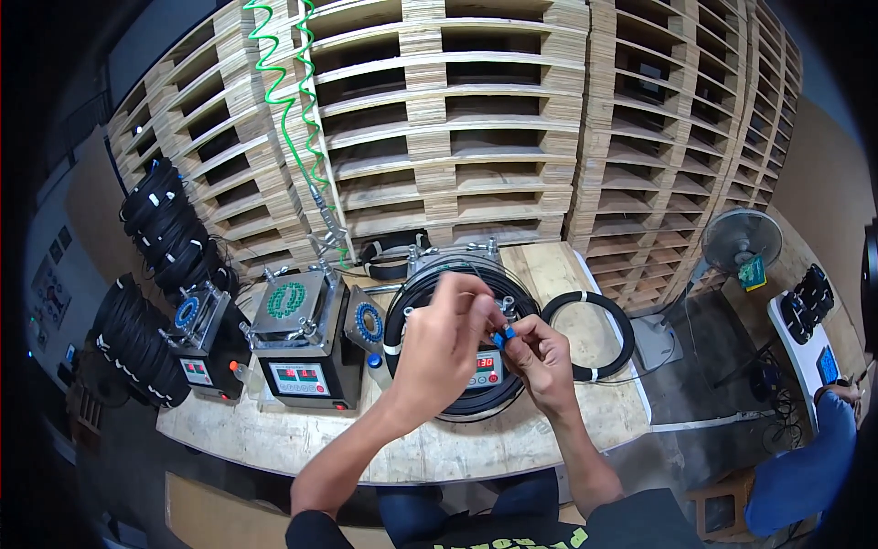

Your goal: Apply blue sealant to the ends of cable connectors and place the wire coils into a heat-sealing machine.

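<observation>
Stacks of wooden pallets [425, 119] rise behind your wooden table [430, 462]. A large coil of black cable [474, 409] lies near the table's middle. Two boxy machines [297, 339] stand toward its left edge; a smaller coil [620, 320] lies by its right edge. Above the large coil, your left hand [439, 343] is curled, fingertips partly hidden, so its grip cannot be told; your right hand [544, 361] pinches a small blue piece [500, 339].

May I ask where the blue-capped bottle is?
In the head view, left of centre, the bottle is between the green-ringed machine and the large black coil.
</observation>
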`<act>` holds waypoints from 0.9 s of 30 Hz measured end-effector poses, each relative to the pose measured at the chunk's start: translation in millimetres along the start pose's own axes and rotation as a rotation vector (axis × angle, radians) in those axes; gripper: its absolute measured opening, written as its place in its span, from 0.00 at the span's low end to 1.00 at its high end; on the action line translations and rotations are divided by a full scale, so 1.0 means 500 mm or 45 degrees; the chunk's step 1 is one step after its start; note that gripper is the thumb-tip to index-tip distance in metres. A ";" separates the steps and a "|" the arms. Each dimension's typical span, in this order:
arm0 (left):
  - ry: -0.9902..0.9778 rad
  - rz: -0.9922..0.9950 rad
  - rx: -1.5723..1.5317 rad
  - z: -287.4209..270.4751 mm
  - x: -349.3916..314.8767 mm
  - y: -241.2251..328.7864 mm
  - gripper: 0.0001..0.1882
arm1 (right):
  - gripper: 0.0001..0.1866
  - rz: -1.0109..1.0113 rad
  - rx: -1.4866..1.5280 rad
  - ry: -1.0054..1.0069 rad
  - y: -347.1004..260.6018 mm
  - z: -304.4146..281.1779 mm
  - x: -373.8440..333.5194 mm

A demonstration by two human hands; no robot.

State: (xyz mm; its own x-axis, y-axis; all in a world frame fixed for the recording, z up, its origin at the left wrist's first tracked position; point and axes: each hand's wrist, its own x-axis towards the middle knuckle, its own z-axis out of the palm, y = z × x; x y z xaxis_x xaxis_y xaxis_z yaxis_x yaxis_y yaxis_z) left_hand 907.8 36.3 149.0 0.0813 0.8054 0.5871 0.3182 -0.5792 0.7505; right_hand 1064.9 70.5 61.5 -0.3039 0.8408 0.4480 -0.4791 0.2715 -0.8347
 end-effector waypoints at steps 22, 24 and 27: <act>1.036 -0.347 -0.130 -0.390 -0.240 -0.308 0.08 | 0.08 -0.341 0.057 -0.068 -0.014 -0.035 0.065; 1.161 -0.485 0.033 -0.529 -0.312 -0.384 0.09 | 0.09 -0.336 0.005 -0.039 -0.016 -0.024 0.076; 1.228 -0.899 0.244 -0.662 -0.413 -0.519 0.08 | 0.09 -0.345 -0.085 -0.013 -0.007 -0.023 0.092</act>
State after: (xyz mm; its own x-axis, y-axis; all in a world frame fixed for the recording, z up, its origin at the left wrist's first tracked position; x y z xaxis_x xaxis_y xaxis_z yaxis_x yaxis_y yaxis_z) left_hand 495.7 -21.5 -66.4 -0.8783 0.4647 0.1123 0.1496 0.0439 0.9878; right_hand 1062.0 113.4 81.5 -0.1803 0.7289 0.6605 -0.4890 0.5162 -0.7032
